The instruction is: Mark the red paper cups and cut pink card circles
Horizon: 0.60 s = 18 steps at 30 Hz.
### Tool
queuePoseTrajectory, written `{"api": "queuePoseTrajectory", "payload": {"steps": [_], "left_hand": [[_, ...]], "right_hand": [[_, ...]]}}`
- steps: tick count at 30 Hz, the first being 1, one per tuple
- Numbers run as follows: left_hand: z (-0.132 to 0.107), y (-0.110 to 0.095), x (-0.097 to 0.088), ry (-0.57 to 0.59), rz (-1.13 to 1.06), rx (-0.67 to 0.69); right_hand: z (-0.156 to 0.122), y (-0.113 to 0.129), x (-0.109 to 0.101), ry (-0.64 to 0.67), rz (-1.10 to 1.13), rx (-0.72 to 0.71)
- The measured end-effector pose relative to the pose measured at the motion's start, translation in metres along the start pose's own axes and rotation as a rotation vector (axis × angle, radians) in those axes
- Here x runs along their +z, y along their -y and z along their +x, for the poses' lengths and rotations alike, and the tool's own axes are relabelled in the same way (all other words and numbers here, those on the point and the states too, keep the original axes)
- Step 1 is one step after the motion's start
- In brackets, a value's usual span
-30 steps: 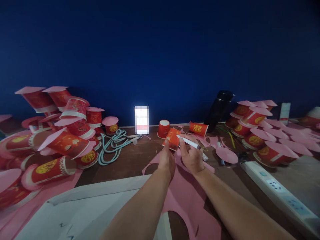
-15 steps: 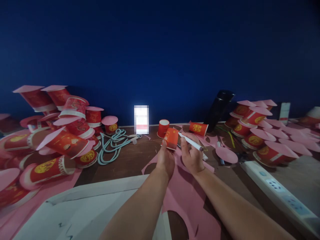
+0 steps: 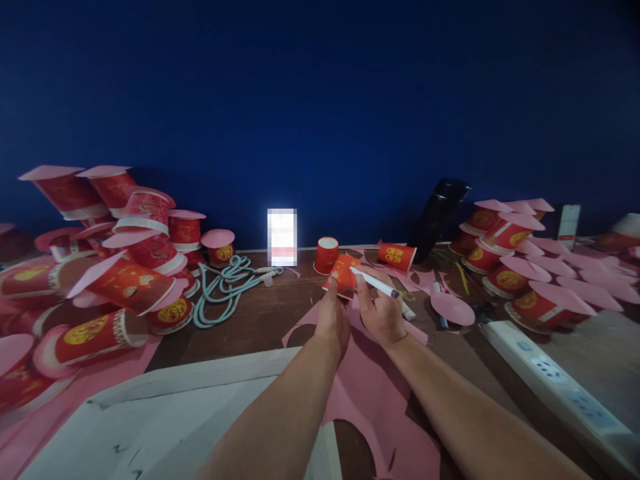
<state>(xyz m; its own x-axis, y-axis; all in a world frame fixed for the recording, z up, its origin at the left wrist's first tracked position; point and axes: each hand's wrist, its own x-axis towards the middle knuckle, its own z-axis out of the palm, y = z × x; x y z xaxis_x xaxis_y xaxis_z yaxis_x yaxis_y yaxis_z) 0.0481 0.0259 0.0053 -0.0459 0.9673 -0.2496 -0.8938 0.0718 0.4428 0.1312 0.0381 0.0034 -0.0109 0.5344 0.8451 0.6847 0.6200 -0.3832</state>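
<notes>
My left hand (image 3: pixel 332 317) is closed around a red paper cup (image 3: pixel 342 275) with gold printing, its thumb on the near side. Between the fingers of my right hand (image 3: pixel 383 310) is a white marker pen (image 3: pixel 373 278); its tip meets the cup's side or lies just in front of it. Whether it has left a mark is too small to tell. Just behind the held cup another red paper cup (image 3: pixel 327 257) stands upright. A third red paper cup (image 3: pixel 397 255) lies on its side to the right. Cut pink paper (image 3: pixel 370 380) spreads under my hands.
Red cups with pink discs (image 3: pixel 145 220) pile up on the left, and more cups (image 3: pixel 507 280) stack on the right. A coiled pale-blue cable (image 3: pixel 220 300), a black bottle (image 3: pixel 440 213), a white power strip (image 3: pixel 555 373) and a white board (image 3: pixel 190 413) lie around the table.
The marker pen's tip has shifted slightly left over the cup, and the pen lies a little flatter. The cup has turned slightly in my left hand, showing more gold print.
</notes>
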Motion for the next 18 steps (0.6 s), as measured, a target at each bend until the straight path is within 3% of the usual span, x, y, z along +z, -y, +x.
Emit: {"api": "queuePoseTrajectory", "payload": {"steps": [18], "left_hand": [[0.0010, -0.0014, 0.0041, -0.038, -0.026, -0.011]], "right_hand": [[-0.0005, -0.0013, 0.0006, 0.006, -0.022, 0.008]]}}
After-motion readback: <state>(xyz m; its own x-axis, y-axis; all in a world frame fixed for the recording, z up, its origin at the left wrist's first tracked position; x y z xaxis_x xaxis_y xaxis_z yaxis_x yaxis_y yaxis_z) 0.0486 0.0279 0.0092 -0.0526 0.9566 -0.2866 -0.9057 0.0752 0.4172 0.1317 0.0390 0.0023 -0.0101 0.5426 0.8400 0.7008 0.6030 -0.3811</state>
